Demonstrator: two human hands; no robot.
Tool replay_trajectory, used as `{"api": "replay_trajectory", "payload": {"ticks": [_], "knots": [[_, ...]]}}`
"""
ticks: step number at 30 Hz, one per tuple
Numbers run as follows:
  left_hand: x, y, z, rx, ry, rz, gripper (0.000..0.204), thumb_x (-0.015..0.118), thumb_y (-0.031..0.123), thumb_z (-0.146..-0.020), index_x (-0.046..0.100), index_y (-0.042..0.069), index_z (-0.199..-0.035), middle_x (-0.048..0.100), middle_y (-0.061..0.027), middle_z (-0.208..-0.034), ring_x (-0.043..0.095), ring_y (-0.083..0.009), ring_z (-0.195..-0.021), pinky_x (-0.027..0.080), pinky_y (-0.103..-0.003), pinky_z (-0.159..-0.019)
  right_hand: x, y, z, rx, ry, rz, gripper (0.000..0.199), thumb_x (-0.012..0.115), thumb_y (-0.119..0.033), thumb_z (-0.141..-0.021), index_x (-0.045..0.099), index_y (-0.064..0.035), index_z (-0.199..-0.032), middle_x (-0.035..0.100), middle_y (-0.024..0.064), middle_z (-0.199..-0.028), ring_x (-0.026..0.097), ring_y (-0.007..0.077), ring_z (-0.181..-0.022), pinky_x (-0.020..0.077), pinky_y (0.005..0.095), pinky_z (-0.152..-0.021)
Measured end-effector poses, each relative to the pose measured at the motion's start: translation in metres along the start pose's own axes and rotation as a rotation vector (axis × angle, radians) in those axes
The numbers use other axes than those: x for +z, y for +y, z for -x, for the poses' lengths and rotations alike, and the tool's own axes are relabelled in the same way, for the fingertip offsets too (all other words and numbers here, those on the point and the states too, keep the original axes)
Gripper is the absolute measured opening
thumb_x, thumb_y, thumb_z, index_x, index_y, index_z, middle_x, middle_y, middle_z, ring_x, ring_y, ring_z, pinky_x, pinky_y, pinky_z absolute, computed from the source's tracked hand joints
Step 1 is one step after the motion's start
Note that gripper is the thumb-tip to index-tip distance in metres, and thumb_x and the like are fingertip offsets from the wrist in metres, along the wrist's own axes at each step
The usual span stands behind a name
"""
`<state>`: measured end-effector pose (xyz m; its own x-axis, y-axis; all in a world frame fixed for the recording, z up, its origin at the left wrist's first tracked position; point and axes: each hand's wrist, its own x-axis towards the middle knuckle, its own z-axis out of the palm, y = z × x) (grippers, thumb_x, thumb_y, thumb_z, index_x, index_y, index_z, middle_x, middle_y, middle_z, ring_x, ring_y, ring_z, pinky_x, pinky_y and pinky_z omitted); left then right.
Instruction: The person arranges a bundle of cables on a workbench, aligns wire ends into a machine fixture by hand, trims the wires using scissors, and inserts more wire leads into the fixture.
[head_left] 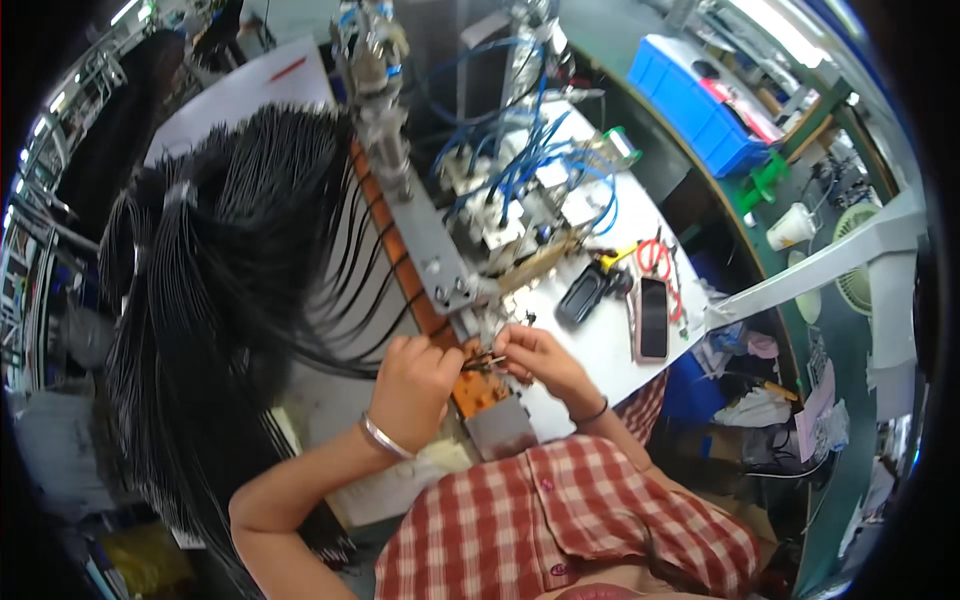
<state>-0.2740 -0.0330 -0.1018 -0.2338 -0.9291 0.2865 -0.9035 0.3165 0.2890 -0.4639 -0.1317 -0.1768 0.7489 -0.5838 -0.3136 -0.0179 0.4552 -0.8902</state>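
My left hand is closed around a black cable at the near end of an orange-brown rail. Close beside it, the fingers of my right hand are pinched together at the cable's tip; the exact contact is too small to make out. Several black cables curve from the rail toward a large hanging bundle of black cables on the left. Along the rail runs a grey metal bar of a machine, and a metal plate lies just below my hands.
Blue air tubes loop over the machine's metal fittings. On the white tabletop to the right are a black tray-like object, a phone and red coiled tubing. Farther off stand a blue bin and a white frame arm.
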Motion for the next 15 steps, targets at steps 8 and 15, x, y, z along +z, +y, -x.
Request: {"api": "replay_trajectory", "payload": {"ticks": [8,15], "knots": [[0.012,-0.007,0.009,0.056,-0.027,-0.023,0.008,0.058,0.005,-0.066,0.056,0.006,-0.073,0.051,-0.0064,-0.069,0.050,-0.0243,-0.074,0.038,-0.036,-0.069,0.003,-0.002,-0.002,0.064,-0.005,0.015,0.012,0.056,-0.018,-0.091,0.055,-0.0074,-0.085,0.046,-0.0072,-0.060,0.035,0.0000,-0.048,0.0243,0.0177,-0.041],[0.002,-0.003,0.006,0.020,-0.010,-0.016,0.013,0.062,0.003,-0.066,0.061,0.005,-0.079,0.052,-0.0067,-0.070,0.049,-0.0249,-0.074,0.039,-0.036,-0.068,0.017,-0.006,0.007,-0.052,0.248,0.077,0.008,0.062,-0.011,-0.087,0.058,-0.0053,-0.089,0.045,-0.0080,-0.061,0.035,-0.0001,-0.048,0.0240,0.0174,-0.041]]}}
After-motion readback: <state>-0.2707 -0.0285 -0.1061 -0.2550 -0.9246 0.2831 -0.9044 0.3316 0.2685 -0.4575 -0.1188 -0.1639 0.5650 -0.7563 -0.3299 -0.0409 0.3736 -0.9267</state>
